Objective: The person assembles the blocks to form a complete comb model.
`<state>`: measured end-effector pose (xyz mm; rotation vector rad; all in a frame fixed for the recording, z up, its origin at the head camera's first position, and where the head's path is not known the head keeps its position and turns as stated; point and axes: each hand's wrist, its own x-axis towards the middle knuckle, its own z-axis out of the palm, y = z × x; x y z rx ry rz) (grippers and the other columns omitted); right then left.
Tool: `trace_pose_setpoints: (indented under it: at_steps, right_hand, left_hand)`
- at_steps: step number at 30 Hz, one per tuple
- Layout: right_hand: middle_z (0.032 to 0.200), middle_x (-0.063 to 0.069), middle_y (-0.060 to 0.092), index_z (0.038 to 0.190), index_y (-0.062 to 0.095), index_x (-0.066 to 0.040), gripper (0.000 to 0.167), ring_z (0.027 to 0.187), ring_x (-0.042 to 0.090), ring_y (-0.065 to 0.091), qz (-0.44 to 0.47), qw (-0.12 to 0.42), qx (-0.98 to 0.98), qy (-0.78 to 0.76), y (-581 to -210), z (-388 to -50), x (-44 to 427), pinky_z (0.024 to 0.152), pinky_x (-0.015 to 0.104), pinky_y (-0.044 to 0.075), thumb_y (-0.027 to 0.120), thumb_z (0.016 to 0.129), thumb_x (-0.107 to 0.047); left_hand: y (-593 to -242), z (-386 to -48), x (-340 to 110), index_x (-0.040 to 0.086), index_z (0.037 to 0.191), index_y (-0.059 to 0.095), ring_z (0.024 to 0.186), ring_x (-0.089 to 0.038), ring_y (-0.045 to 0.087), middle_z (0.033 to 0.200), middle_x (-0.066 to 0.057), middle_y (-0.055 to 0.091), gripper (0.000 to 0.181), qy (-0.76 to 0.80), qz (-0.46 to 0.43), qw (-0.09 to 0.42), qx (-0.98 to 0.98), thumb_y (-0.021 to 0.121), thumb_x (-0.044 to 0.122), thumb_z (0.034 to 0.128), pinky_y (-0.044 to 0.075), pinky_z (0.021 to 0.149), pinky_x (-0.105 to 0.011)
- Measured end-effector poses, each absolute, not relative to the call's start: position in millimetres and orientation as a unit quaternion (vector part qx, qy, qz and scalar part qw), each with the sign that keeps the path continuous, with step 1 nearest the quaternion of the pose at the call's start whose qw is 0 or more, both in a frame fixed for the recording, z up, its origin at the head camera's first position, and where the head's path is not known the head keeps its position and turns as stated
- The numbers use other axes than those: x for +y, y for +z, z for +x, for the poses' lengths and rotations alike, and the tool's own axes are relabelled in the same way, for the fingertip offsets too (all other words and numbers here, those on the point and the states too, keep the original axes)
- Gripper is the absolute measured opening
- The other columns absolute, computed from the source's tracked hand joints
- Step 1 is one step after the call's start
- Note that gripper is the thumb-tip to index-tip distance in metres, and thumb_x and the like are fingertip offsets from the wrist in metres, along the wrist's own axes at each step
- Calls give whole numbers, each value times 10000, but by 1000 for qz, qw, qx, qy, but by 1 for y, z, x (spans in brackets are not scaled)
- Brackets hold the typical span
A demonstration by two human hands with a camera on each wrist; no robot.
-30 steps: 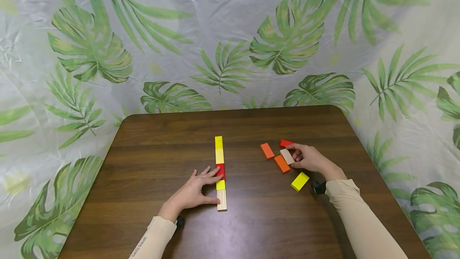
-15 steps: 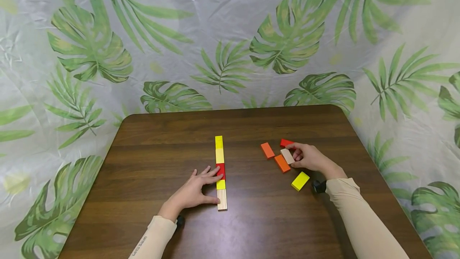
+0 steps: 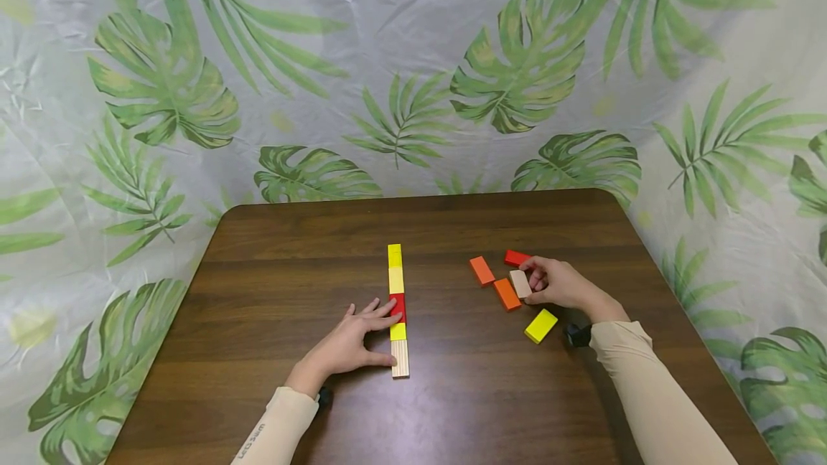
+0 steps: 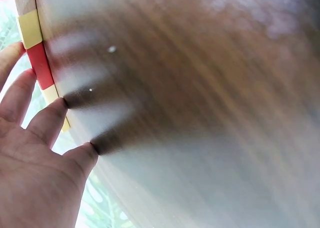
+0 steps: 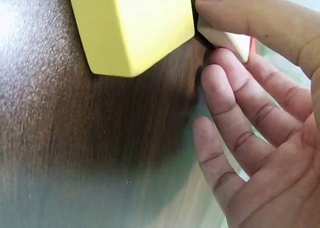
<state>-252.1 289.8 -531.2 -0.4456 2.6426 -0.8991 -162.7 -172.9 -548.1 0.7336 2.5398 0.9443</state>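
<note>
A straight row of wooden blocks runs away from me at the table's middle: a plain wood block [image 3: 402, 364] nearest, then a yellow one [image 3: 398, 333], a red one [image 3: 398, 302] and more yellow ones [image 3: 396, 280]. My left hand [image 3: 345, 343] lies along the row's left side, fingers spread, thumb at the plain block and a fingertip over the red one. To the right, my right hand [image 3: 563, 285] pinches a pale wood block [image 3: 520, 284] between thumb and fingers. In the right wrist view, the thumb partly covers that pale block [image 5: 227, 40].
Around the right hand lie two orange blocks [image 3: 507, 294], a red block [image 3: 517, 257] behind, and a yellow block [image 3: 540, 326] in front. The brown table [image 3: 310, 235] ends at a leaf-print cloth [image 3: 400, 34] at the back.
The pale block has shifted slightly to the right with my right hand, away from the nearer orange block. My left hand and the row hold still.
</note>
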Motion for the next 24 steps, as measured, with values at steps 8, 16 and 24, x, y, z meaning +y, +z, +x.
trace_pose_setpoints:
  at_steps: [8, 16, 24]
  right_hand:
    - [961, 72, 644, 1356, 598, 23, 626, 854, 167, 585, -149, 146, 927, -313, -524, -247, 291, 754, 240, 514, 911, 859, -193]
    - [968, 53, 644, 1335, 606, -1, 609, 890, 182, 597, -151, 130, 930, -308, -514, -238, 288, 759, 213, 510, 915, 854, -215]
    - [961, 38, 635, 1310, 613, -17, 597, 893, 180, 601, -169, 113, 923, -327, -503, -215, 275, 780, 206, 529, 925, 852, -237]
  left_hand:
    - [-548, -162, -173, 204, 1600, 532, 1676, -384, 188, 1744, -24, 377, 857, 332, 258, 167, 892, 909, 426, 863, 26, 1283, -790]
    - [-547, -163, -172, 199, 1595, 542, 1674, -391, 198, 1741, -43, 385, 850, 331, 259, 165, 892, 913, 413, 862, 37, 1280, -795]
    - [-549, -163, -173, 213, 1602, 530, 1676, -383, 190, 1744, -31, 375, 857, 330, 257, 166, 893, 904, 437, 865, 23, 1283, -789]
